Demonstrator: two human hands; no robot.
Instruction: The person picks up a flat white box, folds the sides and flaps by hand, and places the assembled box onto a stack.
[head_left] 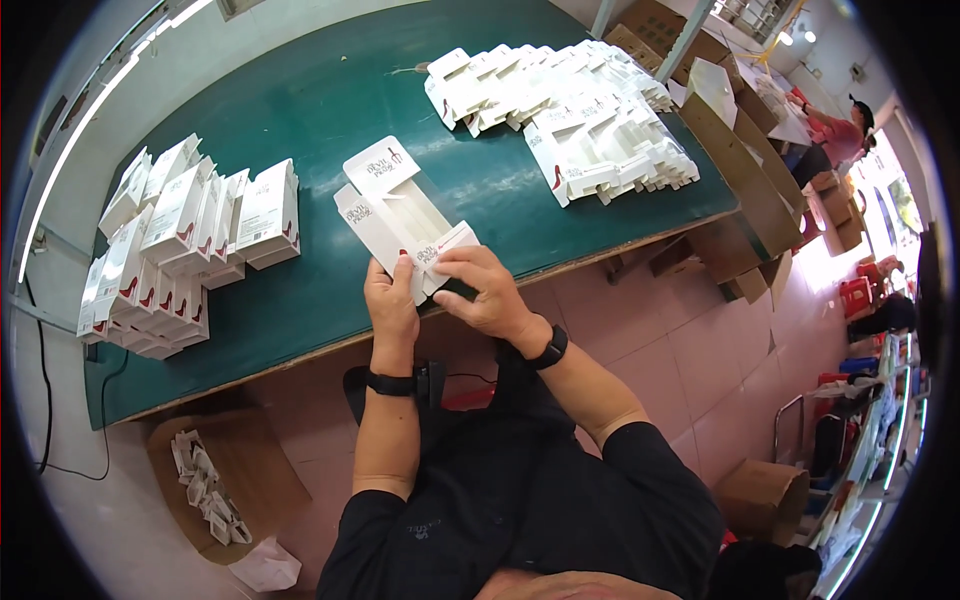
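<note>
Over the front edge of the green table I hold a white folding carton (385, 222) with a long cut-out window and dark print. Its far flap stands open, and the flaps at its near end are partly folded. My left hand (393, 300) grips the near left corner, thumb on top. My right hand (490, 292) is closed on the near end flaps, its fingers bent over them. The fingertips beneath the carton are hidden.
At the left of the green table (350, 90) stand stacked white cartons (180, 225) with red shoe pictures. A pile of windowed cartons (600, 140) lies at the far right. Cardboard boxes (740, 190) flank the table. An open brown box (265, 470) sits below left. Another person (835, 135) is farther off.
</note>
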